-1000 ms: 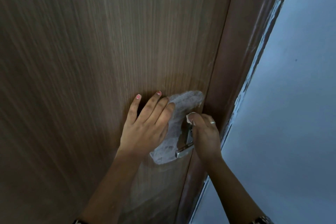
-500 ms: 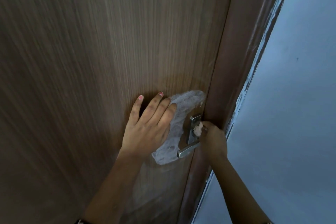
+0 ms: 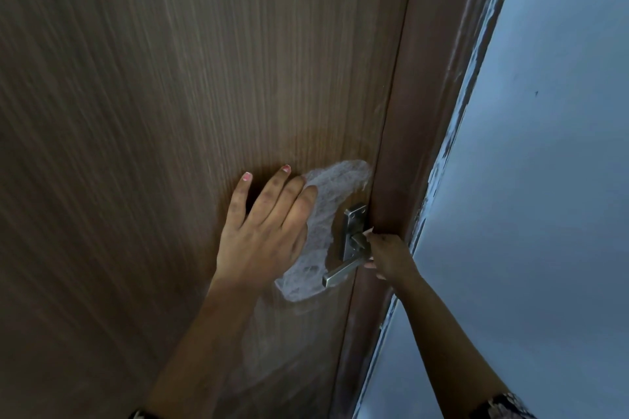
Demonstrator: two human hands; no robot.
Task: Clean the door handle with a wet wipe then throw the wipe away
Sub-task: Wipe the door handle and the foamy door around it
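A silver lever door handle point(image 3: 341, 270) on a metal backplate point(image 3: 352, 222) sits at the right edge of a brown wooden door point(image 3: 170, 112). My right hand point(image 3: 391, 255) is closed at the handle's neck, pinching a small white wet wipe point(image 3: 368, 232); only slivers of the wipe show past my fingertips. My left hand point(image 3: 265, 235) lies flat against the door just left of the handle, fingers apart, holding nothing. Its fingertips overlap a whitish, cloudy patch point(image 3: 326, 201) on the door surface around the handle.
The dark brown door frame point(image 3: 425, 112) runs along the right of the door. Beyond it is a pale blue-grey wall point(image 3: 544, 214) with chipped paint at the frame's edge. No bin is in view.
My right hand has slid down and right, from the top of the backplate to the handle's neck, uncovering the plate. The left hand has stayed flat on the door.
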